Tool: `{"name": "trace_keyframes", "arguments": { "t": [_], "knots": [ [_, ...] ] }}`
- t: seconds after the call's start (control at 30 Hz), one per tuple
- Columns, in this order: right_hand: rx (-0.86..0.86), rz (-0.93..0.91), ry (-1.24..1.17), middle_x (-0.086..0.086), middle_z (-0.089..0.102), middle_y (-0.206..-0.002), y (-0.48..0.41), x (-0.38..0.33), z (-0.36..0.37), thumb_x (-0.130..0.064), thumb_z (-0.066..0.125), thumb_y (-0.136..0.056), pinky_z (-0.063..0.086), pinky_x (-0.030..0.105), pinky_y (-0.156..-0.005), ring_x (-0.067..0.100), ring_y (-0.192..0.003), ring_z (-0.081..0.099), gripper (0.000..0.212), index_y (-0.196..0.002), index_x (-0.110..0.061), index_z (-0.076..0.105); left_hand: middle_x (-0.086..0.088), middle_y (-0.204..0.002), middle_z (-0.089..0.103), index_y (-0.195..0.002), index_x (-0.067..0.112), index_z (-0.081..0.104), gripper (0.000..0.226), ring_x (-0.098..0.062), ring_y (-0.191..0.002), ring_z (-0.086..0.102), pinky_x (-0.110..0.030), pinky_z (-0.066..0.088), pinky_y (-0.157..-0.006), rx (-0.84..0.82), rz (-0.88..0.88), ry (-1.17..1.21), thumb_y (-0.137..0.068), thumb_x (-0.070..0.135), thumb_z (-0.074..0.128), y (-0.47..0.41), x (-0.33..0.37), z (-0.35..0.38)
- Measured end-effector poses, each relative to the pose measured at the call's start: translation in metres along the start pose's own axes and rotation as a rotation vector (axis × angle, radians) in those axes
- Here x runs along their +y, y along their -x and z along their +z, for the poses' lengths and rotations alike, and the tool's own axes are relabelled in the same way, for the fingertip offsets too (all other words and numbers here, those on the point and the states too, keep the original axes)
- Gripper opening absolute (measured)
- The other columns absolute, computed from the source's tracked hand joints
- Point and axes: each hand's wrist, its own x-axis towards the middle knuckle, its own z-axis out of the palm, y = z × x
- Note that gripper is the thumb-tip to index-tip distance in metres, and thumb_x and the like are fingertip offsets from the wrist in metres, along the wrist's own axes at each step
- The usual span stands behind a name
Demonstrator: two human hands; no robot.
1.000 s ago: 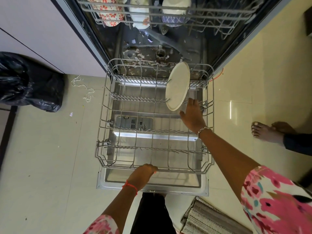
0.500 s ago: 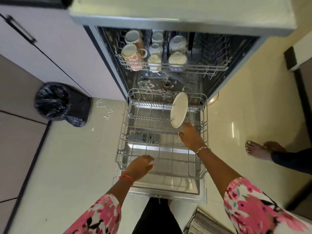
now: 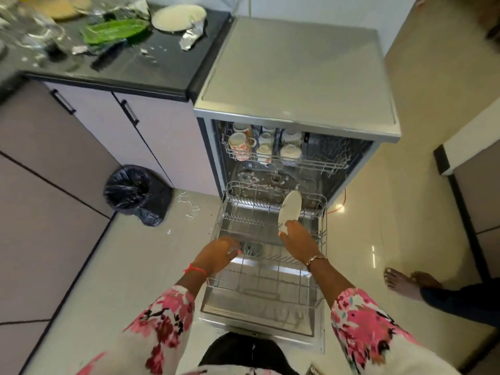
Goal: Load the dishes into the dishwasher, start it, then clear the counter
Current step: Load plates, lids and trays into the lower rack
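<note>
The dishwasher stands open, its lower rack pulled out over the lowered door. A white plate stands on edge in the rack's right rear. My right hand is at the plate's lower edge, fingers curled round it. My left hand hovers over the rack's left side, loosely curled and blurred, with nothing in it. Several cups sit in the upper rack. On the black counter lie a white plate and a green leaf-shaped dish.
Crumpled foil and glassware clutter the counter at top left. A black bin bag sits on the floor left of the dishwasher. Another person's bare feet stand on the tiles at right. Cabinet doors line the left.
The view has risen and pulled back, bringing in the counter. My left hand has left the rack's front rim and moved up along the left side. My right hand stays at the plate.
</note>
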Motion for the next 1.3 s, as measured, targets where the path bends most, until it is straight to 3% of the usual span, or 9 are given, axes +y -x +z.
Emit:
{"name": "trace_keyframes", "arguments": {
  "t": [0.27, 0.4, 0.53, 0.6, 0.83, 0.93, 1.03, 1.3],
  "knots": [
    [0.021, -0.114, -0.018, 0.018, 0.045, -0.13, -0.013, -0.079, -0.035, -0.028, 0.041, -0.098, 0.036, 0.035, -0.094, 0.031, -0.118, 0.046, 0.038, -0.123, 0.002, 0.044, -0.005, -0.135, 0.049, -0.131, 0.013, 0.047, 0.043, -0.02, -0.123, 0.045, -0.027, 0.032, -0.102, 0.194, -0.067, -0.021, -0.095, 0.037, 0.046, 0.032, -0.029, -0.069],
    [0.058, -0.197, -0.021, 0.018, 0.045, -0.131, -0.035, -0.137, -0.037, -0.029, 0.041, -0.098, 0.034, 0.037, -0.1, 0.033, -0.123, 0.043, 0.042, -0.125, 0.002, 0.043, -0.006, -0.133, 0.051, -0.13, 0.011, 0.049, 0.065, -0.023, -0.122, 0.047, -0.03, 0.033, -0.102, 0.303, -0.091, -0.002, -0.087, 0.058, 0.037, 0.043, -0.075, -0.117],
    [0.088, -0.265, -0.032, 0.018, 0.039, -0.14, -0.065, -0.209, -0.021, -0.029, 0.042, -0.098, 0.03, 0.034, -0.106, 0.031, -0.129, 0.039, 0.047, -0.134, 0.002, 0.037, -0.005, -0.135, 0.049, -0.132, 0.012, 0.048, 0.05, -0.021, -0.125, 0.044, -0.028, 0.029, -0.105, 0.396, -0.117, -0.011, -0.092, 0.043, 0.05, 0.056, -0.145, -0.166],
    [0.109, -0.268, -0.049, 0.016, 0.034, -0.145, -0.082, -0.249, -0.006, -0.029, 0.042, -0.098, 0.026, 0.032, -0.109, 0.029, -0.134, 0.034, 0.049, -0.137, 0.001, 0.034, -0.006, -0.135, 0.049, -0.131, 0.011, 0.048, 0.052, -0.021, -0.125, 0.043, -0.025, 0.027, -0.104, 0.414, -0.13, -0.023, -0.092, 0.045, 0.048, 0.066, -0.186, -0.192],
    [0.132, -0.3, -0.095, 0.015, 0.038, -0.141, -0.148, -0.392, 0.036, -0.029, 0.044, -0.097, 0.028, 0.031, -0.106, 0.027, -0.129, 0.038, 0.048, -0.136, -0.002, 0.035, -0.011, -0.135, 0.049, -0.128, 0.007, 0.05, 0.069, -0.024, -0.126, 0.042, -0.025, 0.022, -0.104, 0.497, -0.127, -0.069, -0.084, 0.057, 0.032, 0.096, -0.312, -0.284],
    [0.127, -0.342, -0.077, 0.014, 0.038, -0.142, -0.169, -0.443, 0.044, -0.03, 0.043, -0.097, 0.029, 0.031, -0.105, 0.027, -0.128, 0.04, 0.049, -0.137, -0.003, 0.034, -0.007, -0.14, 0.044, -0.133, 0.011, 0.045, 0.052, -0.023, -0.133, 0.034, -0.029, 0.02, -0.111, 0.536, -0.158, -0.078, -0.094, 0.045, 0.043, 0.092, -0.363, -0.316],
    [0.16, -0.391, -0.078, 0.014, 0.039, -0.141, -0.197, -0.492, 0.04, -0.03, 0.043, -0.098, 0.031, 0.03, -0.104, 0.027, -0.128, 0.04, 0.048, -0.136, -0.002, 0.036, -0.005, -0.147, 0.037, -0.138, 0.012, 0.039, 0.052, -0.018, -0.139, 0.025, -0.029, 0.013, -0.114, 0.59, -0.181, -0.098, -0.096, 0.042, 0.043, 0.082, -0.402, -0.351],
    [0.237, -0.393, -0.164, 0.017, 0.05, -0.123, -0.324, -0.591, 0.025, -0.031, 0.044, -0.097, 0.039, 0.034, -0.091, 0.028, -0.113, 0.048, 0.041, -0.122, 0.001, 0.047, -0.007, -0.147, 0.035, -0.14, 0.01, 0.036, 0.054, -0.018, -0.14, 0.023, -0.031, 0.014, -0.115, 0.612, -0.184, -0.134, -0.096, 0.04, 0.043, 0.011, -0.49, -0.435]
  ]
}}
